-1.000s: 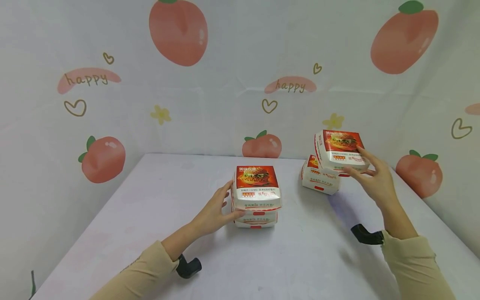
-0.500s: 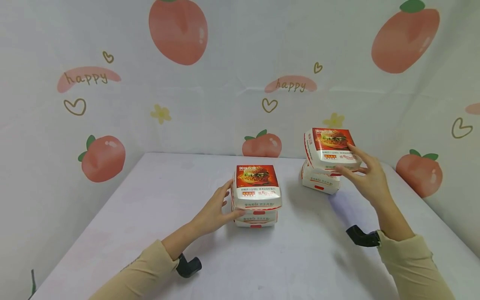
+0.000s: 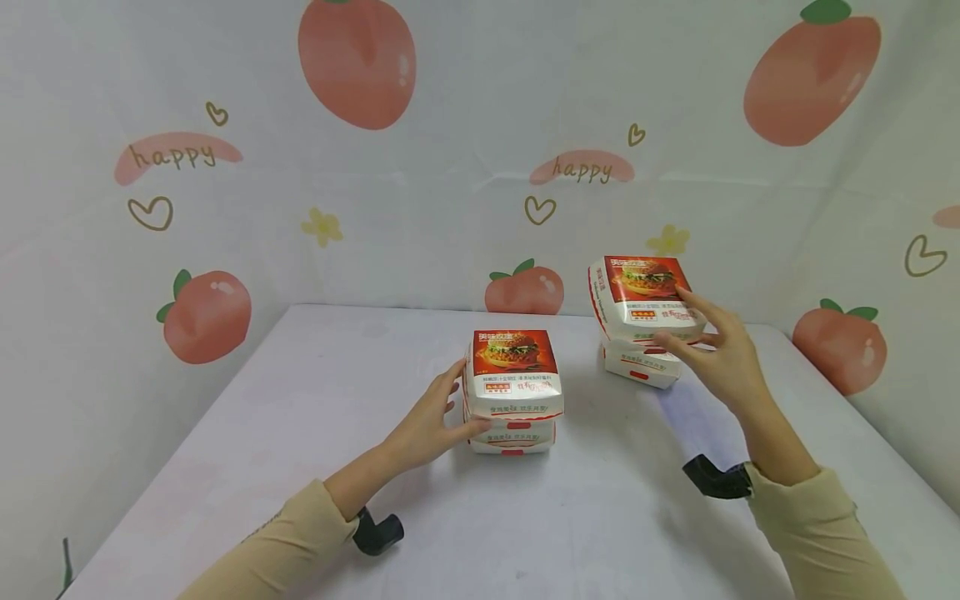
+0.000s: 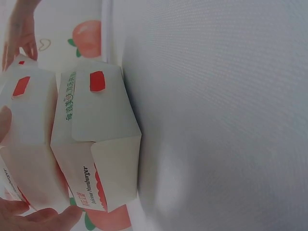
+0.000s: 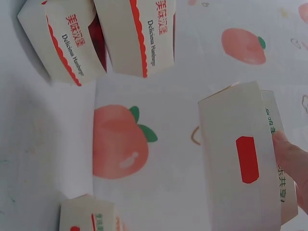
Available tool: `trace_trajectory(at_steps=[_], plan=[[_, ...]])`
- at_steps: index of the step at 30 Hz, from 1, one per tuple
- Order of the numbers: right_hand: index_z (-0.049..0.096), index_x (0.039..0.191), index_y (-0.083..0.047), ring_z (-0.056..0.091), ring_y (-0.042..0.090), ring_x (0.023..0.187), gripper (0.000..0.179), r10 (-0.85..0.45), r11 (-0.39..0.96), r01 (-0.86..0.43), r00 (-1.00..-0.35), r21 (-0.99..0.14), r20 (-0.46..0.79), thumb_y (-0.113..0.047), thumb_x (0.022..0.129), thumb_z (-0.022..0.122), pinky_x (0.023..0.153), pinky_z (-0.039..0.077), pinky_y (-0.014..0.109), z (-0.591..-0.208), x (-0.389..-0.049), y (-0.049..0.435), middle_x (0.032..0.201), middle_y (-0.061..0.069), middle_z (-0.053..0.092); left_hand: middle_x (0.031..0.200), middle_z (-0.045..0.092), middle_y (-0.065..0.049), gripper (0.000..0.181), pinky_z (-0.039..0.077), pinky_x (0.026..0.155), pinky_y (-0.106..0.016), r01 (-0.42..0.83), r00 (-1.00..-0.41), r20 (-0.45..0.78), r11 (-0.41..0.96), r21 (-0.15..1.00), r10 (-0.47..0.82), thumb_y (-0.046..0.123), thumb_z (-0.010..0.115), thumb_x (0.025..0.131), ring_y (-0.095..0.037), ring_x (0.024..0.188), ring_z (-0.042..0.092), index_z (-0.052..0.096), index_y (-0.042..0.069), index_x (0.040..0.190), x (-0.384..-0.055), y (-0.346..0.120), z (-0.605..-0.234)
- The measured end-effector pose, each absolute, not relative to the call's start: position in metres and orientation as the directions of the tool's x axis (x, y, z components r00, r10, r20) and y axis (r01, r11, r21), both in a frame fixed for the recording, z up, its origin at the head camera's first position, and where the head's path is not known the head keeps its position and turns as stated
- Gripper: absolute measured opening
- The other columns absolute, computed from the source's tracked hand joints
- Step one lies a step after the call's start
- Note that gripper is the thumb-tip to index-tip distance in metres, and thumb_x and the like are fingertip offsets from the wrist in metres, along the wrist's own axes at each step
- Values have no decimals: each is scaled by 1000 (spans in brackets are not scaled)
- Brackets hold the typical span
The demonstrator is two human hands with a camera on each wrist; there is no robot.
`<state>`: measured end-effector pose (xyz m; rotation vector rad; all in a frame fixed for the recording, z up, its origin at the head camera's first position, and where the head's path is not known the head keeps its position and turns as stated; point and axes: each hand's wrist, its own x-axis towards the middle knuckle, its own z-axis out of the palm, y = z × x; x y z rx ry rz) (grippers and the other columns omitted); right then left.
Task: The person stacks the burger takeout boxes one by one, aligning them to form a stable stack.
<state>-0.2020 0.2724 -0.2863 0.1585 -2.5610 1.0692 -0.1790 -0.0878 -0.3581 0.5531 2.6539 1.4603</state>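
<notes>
Two hamburger boxes stand stacked mid-table, an upper one (image 3: 513, 358) over a lower one (image 3: 517, 439). My left hand (image 3: 423, 427) grips the upper box at its left side, thumb at the front, fingers behind. In the left wrist view its fingertips reach close to the lower box (image 4: 103, 120) too. My right hand (image 3: 723, 354) holds a third hamburger box (image 3: 641, 287) by its right side, thumb in front and fingers on the lid. This box is raised and slightly tilted. It overlaps another hamburger box (image 3: 641, 367) on the table; the right wrist view shows a gap between them.
A white cloth covers the table (image 3: 360, 375), with a backdrop (image 3: 420, 217) of printed peaches rising behind. The box at the back right stands near the table's rear edge. Black wrist mounts (image 3: 378, 533) stick out from both sleeves.
My right hand has carried its box leftward, and it now covers more of the back right box in the head view. The left hand and its stack have stayed put.
</notes>
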Motion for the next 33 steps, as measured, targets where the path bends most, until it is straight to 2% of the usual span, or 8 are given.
trace_trajectory(at_steps=[5,9,11,16,20,26,31,33], plan=[[32,146,-21,35,40,124,72,25,705,-250,-927,-664,375,-34,85,68,81,43,23,-284,-199,266,144,25,34,150,27,-14,93,40,106,-51,284,-932,120,484,827,342,31,73,81,-35,135,35,14,10,150,-178,-88,-357],[35,145,-21,38,38,120,71,19,693,-268,-922,-670,387,-32,84,69,71,36,2,-283,-197,261,141,25,36,151,27,-14,93,40,106,-51,288,-931,124,483,827,342,31,73,81,-35,135,35,14,10,150,-178,-88,-357],[35,145,-22,39,38,118,71,15,686,-274,-921,-674,390,-32,84,69,68,35,-3,-282,-197,258,141,25,35,151,27,-14,93,40,106,-51,288,-932,125,483,827,341,30,73,81,-35,135,35,15,10,150,-178,-88,-357],[37,144,-22,41,34,115,70,3,678,-297,-914,-673,406,-31,83,70,67,36,-3,-282,-196,251,139,24,37,150,28,-14,93,41,106,-51,294,-931,132,485,824,340,31,73,81,-35,135,36,15,10,150,-179,-88,-358],[40,143,-21,39,23,110,68,-13,671,-328,-902,-665,431,-28,82,71,68,38,-1,-281,-195,244,135,22,41,150,29,-14,93,41,106,-51,291,-932,132,482,826,337,31,73,80,-35,135,36,15,10,150,-179,-88,-359],[40,142,-20,36,13,91,69,-43,664,-358,-895,-657,444,-25,82,73,61,42,2,-280,-192,235,130,21,41,149,29,-13,92,41,106,-51,292,-933,132,486,824,335,31,73,80,-35,135,36,16,12,150,-181,-88,-361],[39,143,-17,48,-4,83,69,-74,629,-380,-897,-678,435,-23,83,71,65,46,1,-279,-190,227,126,22,40,149,30,-13,91,41,105,-51,299,-931,140,483,823,337,31,73,80,-35,135,36,17,11,149,-181,-88,-361],[39,143,-16,52,-7,81,69,-86,620,-390,-896,-681,435,-22,83,71,67,47,2,-279,-189,224,123,22,40,149,30,-13,91,41,106,-51,300,-930,141,482,823,338,31,73,80,-35,135,36,17,11,149,-181,-88,-361]])
